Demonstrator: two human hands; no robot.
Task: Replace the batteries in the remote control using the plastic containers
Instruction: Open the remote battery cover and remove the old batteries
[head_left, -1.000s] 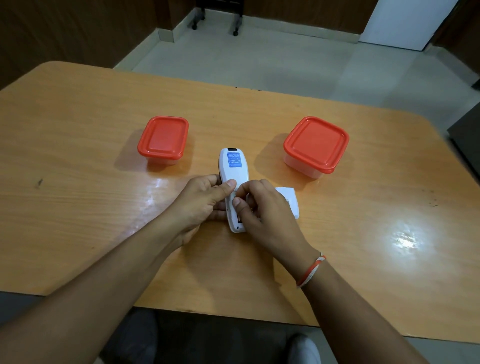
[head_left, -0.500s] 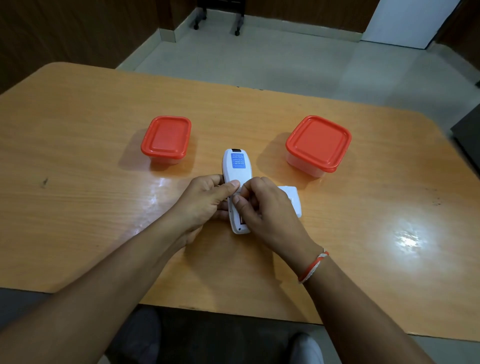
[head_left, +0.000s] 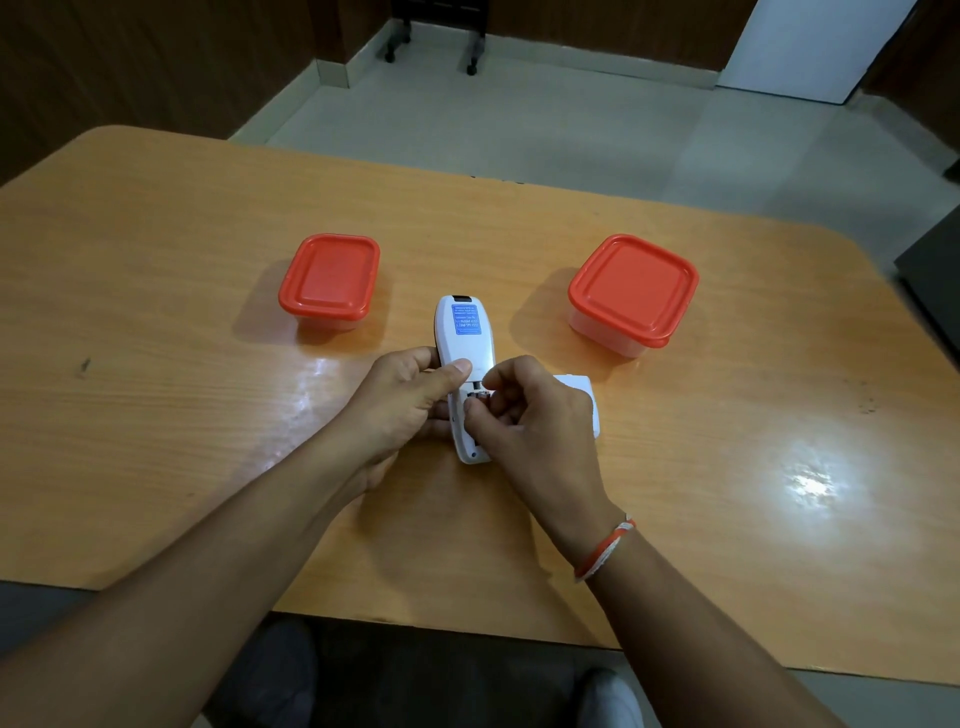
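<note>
A white remote control (head_left: 464, 332) lies face down on the wooden table (head_left: 156, 364), a blue label on its back and its battery bay uncovered. My left hand (head_left: 402, 402) grips the remote's left side, thumb across its back. My right hand (head_left: 530, 415) pinches a battery (head_left: 480, 396) at the top of the open bay. The white battery cover (head_left: 584, 395) lies on the table just right of my right hand, partly hidden by it. Two closed plastic containers with red lids stand beyond: a smaller one (head_left: 330, 280) at the left, a larger one (head_left: 634, 291) at the right.
The table's near edge runs just under my forearms. A dark object (head_left: 930, 270) stands off the table's right edge. Beyond the far edge is a pale tiled floor with chair castors (head_left: 431, 47).
My right hand's fingers have shifted up from the lower part of the bay to its top end, and a battery now shows between them. The left hand keeps its hold.
</note>
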